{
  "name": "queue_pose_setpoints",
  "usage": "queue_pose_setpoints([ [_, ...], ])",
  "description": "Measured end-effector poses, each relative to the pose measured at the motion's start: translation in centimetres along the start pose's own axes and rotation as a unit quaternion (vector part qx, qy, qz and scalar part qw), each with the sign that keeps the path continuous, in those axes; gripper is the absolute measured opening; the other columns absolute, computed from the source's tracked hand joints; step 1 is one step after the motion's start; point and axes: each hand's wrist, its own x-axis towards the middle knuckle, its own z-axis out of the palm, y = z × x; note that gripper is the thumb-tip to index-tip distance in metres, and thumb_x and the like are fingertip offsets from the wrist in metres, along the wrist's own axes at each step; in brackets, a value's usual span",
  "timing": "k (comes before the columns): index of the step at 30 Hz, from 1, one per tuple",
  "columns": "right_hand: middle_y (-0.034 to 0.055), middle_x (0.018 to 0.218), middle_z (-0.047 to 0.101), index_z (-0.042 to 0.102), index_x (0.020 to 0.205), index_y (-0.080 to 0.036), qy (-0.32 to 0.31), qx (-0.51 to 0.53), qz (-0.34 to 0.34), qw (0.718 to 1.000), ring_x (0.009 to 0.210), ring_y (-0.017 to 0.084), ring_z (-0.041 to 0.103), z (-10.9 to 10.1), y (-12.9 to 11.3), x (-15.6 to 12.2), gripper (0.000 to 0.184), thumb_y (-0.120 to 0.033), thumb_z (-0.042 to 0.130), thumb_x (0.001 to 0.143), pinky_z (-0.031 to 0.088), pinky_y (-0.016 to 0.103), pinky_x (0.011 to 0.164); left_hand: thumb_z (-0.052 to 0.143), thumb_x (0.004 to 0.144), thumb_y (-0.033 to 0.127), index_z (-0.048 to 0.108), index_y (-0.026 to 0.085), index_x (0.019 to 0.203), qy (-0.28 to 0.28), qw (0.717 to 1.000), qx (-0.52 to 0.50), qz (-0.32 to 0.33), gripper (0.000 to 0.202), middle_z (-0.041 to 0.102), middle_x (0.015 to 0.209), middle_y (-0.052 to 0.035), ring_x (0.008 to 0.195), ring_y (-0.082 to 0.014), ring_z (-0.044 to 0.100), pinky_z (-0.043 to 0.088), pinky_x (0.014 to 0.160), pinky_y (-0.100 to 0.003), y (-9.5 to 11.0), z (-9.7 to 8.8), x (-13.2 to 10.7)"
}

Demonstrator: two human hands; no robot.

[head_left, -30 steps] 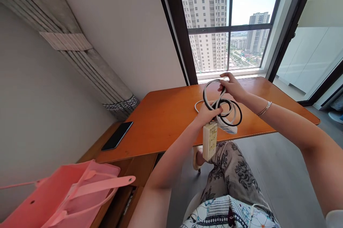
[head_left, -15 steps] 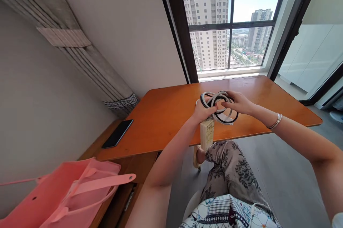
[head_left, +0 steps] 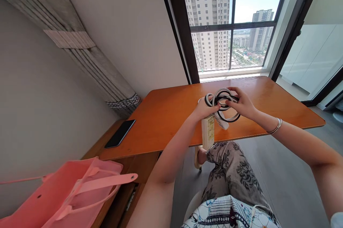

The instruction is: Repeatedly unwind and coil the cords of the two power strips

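Coiled black and white cables (head_left: 222,99) hang in loops between my two hands, above the near part of the wooden table. My left hand (head_left: 205,109) is closed on the left side of the coil, thumb over the loops. From just below that hand a cream power strip (head_left: 208,132) hangs down past the table's front edge, its sockets facing right. My right hand (head_left: 241,104) grips the coil's right side between thumb and fingers. A whitish block, perhaps a plug (head_left: 222,122), dangles under the loops; its kind is unclear.
The orange-brown table (head_left: 166,120) stretches in front of me to the window. A black phone (head_left: 120,134) lies at its left end. An open pink bag (head_left: 77,192) sits lower left on a wooden cabinet. A curtain (head_left: 104,74) hangs at the left wall.
The cable loops have turned and shifted slightly in my hands, and the right hand has tilted its fingers upward. The whitish block under the coil shows more clearly. The view has moved slightly.
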Motion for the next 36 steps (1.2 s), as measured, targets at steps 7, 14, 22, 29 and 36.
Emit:
queue_pose_setpoints([
  [7, -0.0003, 0.081, 0.070, 0.057, 0.113, -0.022, 0.072, 0.063, 0.041, 0.995, 0.071, 0.018, 0.066, 0.4, -0.2, 0.1, 0.052, -0.032, 0.070, 0.064, 0.057, 0.034, 0.069, 0.077, 0.066, 0.040, 0.064, 0.017, 0.082, 0.057, 0.996, 0.070, -0.009, 0.030, 0.065, 0.082, -0.0018, 0.081, -0.0182, 0.061, 0.047, 0.076, -0.030, -1.5, 0.1, 0.2],
  [14, 0.0021, 0.086, 0.071, 0.057, 0.115, -0.021, 0.102, 0.048, 0.061, 0.992, 0.075, 0.020, 0.068, 0.2, -0.1, 0.5, 0.053, -0.032, 0.069, 0.065, 0.058, 0.037, 0.072, 0.083, 0.070, 0.045, 0.061, 0.022, 0.107, 0.163, 0.947, 0.233, 0.152, 0.049, 0.044, 0.137, -0.0118, 0.127, -0.0286, 0.043, 0.036, 0.106, -0.043, -1.2, 0.0, -0.5],
  [22, 0.0067, 0.103, 0.073, 0.061, 0.114, -0.021, 0.046, 0.119, 0.034, 0.991, 0.099, 0.026, 0.070, 0.2, -0.5, 0.4, 0.061, -0.045, 0.083, 0.062, 0.058, 0.043, 0.088, 0.067, 0.089, 0.037, 0.076, 0.028, 0.110, 0.018, 0.902, 0.371, 0.221, 0.025, 0.054, 0.093, -0.0067, 0.095, -0.0244, 0.049, 0.039, 0.089, -0.041, 1.5, -0.3, -1.2],
  [29, 0.0053, 0.102, 0.075, 0.056, 0.128, -0.024, -0.014, 0.115, 0.009, 0.993, 0.091, 0.024, 0.072, 0.0, -0.3, 0.5, 0.069, -0.050, 0.081, 0.069, 0.059, 0.042, 0.084, 0.071, 0.083, 0.040, 0.075, 0.022, 0.095, 0.022, 0.908, 0.365, 0.206, 0.022, 0.052, 0.091, -0.0063, 0.092, -0.0244, 0.049, 0.041, 0.084, -0.040, 2.0, -0.2, -0.9],
  [36, 0.0032, 0.085, 0.073, 0.066, 0.112, -0.022, 0.010, -0.086, -0.074, 0.994, 0.077, 0.021, 0.068, -0.4, 0.0, 1.2, 0.039, -0.053, 0.060, 0.089, 0.054, 0.036, 0.075, 0.072, 0.081, 0.029, 0.070, 0.021, 0.091, 0.090, 0.924, 0.323, 0.181, 0.013, 0.046, 0.112, -0.0092, 0.114, -0.0288, 0.042, 0.038, 0.103, -0.046, 0.7, 1.1, -1.3],
])
